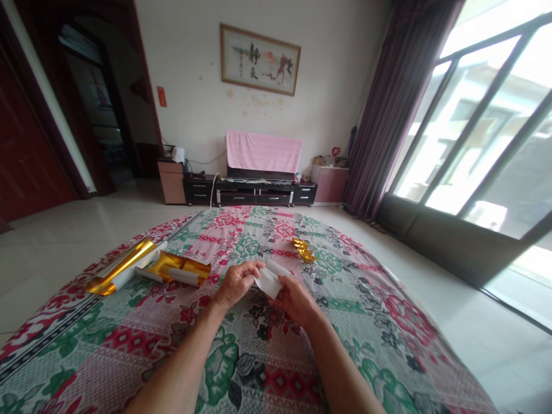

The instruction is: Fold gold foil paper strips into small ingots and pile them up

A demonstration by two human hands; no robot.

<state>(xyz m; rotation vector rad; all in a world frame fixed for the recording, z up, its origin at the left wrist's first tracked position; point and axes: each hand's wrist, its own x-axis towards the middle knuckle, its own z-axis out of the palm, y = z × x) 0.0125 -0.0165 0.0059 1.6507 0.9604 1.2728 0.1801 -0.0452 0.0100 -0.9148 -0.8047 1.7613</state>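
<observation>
Between both hands, just above the patterned tablecloth, is a small white sheet of paper [269, 283] with a fold across it. My left hand [237, 282] pinches its left edge between thumb and fingers. On the other side, my right hand [297, 300] grips the right edge, thumb on top and fingers beneath. Beyond the hands lie several folded gold paper pieces [304, 250] in a short row. To the left rest shiny gold foil sheets [181, 268], partly curled with white undersides, beside a longer gold foil roll [129, 265].
A round table under a flowered cloth [328, 345] fills the foreground. Past it stand a low black TV cabinet [259, 194] and a screen draped with a pink cloth [264, 150]. Purple curtains [373, 115] and a large window are at the right, a red door [30, 138] at the left.
</observation>
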